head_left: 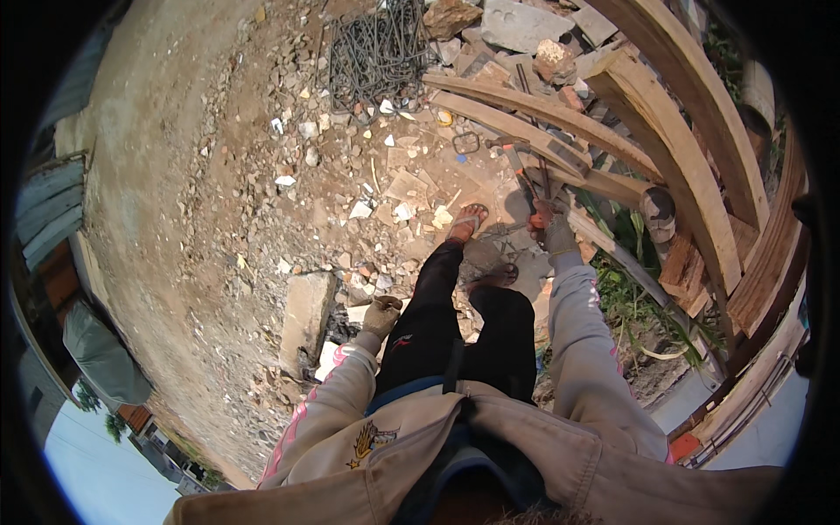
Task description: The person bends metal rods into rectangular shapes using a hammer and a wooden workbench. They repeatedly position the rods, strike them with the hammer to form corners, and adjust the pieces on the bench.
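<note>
Metal loops (376,57) lie ahead on the ground (192,175), wooden beams (656,122) to their right, a hammer (514,160) in the right hand (544,215), a block (306,322) left of the left hand (381,315).

Can't see inside curled left hand (382,316), below centre, or grip end of tool (522,177) under right hand (547,219), right of centre. Lose wooden beam (702,92) past top edge, upper right. Can't identify tiny blue speck (461,158), upper centre.

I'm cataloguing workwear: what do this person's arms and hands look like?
Long, pale greyish sleeves with pink trim along the outer sides. The left hand appears to wear a dull brownish glove; the right hand seems partly covered similarly.
</note>
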{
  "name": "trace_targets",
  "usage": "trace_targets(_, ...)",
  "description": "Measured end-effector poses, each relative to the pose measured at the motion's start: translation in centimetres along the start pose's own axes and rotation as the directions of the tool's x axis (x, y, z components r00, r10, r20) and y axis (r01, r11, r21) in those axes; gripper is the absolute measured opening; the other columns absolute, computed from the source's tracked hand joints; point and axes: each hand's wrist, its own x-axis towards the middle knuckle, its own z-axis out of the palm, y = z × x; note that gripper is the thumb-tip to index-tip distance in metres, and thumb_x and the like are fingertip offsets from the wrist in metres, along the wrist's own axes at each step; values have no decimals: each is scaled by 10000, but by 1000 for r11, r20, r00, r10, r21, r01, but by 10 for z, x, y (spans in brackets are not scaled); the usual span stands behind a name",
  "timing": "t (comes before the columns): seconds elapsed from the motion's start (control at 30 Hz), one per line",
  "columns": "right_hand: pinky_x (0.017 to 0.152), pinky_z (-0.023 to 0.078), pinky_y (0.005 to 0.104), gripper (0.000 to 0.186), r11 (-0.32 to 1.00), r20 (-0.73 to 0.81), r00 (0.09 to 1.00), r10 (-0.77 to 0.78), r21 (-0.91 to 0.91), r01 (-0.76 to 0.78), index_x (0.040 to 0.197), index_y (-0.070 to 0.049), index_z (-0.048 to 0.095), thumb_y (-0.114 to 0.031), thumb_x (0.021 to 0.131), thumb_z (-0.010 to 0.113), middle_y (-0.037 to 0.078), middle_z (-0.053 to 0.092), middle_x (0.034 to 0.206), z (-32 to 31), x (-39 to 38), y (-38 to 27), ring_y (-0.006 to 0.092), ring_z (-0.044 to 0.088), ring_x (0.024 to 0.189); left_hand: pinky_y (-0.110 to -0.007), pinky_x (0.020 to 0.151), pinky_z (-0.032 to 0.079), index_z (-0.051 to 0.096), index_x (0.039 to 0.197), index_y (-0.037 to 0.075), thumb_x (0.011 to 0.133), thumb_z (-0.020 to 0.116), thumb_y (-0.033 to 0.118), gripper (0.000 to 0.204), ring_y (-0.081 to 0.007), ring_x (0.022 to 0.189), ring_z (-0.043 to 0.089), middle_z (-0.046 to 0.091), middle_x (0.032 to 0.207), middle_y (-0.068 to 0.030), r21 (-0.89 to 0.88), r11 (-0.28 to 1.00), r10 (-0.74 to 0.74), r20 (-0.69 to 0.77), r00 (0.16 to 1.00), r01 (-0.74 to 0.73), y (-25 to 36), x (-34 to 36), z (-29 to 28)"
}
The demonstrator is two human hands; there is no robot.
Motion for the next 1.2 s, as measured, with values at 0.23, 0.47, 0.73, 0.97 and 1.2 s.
trace_targets(0.23, 385, 420, 301, 422, 981, 73, 993, -90, -166, 101, 1037, -76, 620, -447, 899, 767, 65, 605, 691, -32, 18, 17, 167, 570, 484, -273, 730, 477, 687, 1059, 23, 972, 716, 274, 267, -87, 764, 558, 643, 833, 16, -14, 990, 142, 129, 982, -141, 79, 5, 71)
trace_targets(0.47, 344, 359, 345, 393, 942, 19, 984, -176, -288, 173, 933, -60, 646, -450, 980, 642, 50, 560, 552, -43, 109, 15, 175, 483, 366, -263, 784, 501, 668, 1124, 29, 931, 654, 52, 195, -101, 883, 624, 707, 993, -22, 6, 991, 129, 65, 989, -130, 58, 15, 36)
trace_targets(0.73, 671, 513, 426, 315, 805, -180, 793, -582, -265, 531, 1027, -20, 675, -302, 1015, 535, 171, 711, 852, -97, 90, 3, 305, 689, 764, -272, 622, 489, 690, 965, 30, 921, 738, 179, 162, -109, 664, 586, 675, 792, -32, 122, 990, -82, 59, 995, 75, 25, 12, -31)
trace_targets(0.97, 579, 471, 276, 372, 774, 231, 895, -382, 610, 172, 1122, 54, 656, -266, 1089, 469, 103, 640, 850, -105, -213, 80, 135, 573, 697, -288, 590, 469, 707, 954, 69, 893, 766, 274, 222, -116, 635, 579, 637, 706, -15, 340, 876, 194, 401, 895, -342, 130, 65, 26)
trace_targets(1.2, 632, 514, 248, 271, 637, -284, 587, -758, -132, 759, 1156, 3, 658, -229, 1015, 659, 36, 665, 908, -138, -484, 50, 119, 632, 746, -306, 788, 541, 734, 999, 11, 869, 678, 89, 161, -120, 834, 658, 734, 897, -28, 325, 667, 141, 828, 542, -670, 298, 48, 155)
